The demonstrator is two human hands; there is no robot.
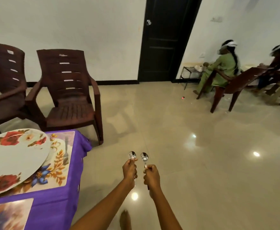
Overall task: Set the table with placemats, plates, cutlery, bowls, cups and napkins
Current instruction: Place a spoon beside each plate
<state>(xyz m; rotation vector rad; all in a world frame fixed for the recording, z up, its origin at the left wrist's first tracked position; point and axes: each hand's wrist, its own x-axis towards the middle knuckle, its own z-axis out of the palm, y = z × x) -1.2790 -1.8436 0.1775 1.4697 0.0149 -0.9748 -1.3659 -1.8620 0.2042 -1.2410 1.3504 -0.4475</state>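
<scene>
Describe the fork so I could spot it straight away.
Find the table under the purple cloth at the left. On it lies a floral placemat carrying a big rose-patterned plate. The fork lies flat on the placemat's right strip beside the plate, the only cutlery on the table; both spoons are in the person's hands.

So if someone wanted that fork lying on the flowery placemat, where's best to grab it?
Judging by its pose, the metal fork is best pinched from above by its slim handle, the far end. It lies flat on the floral placemat right of the flowered plate, tines toward the camera.
</scene>
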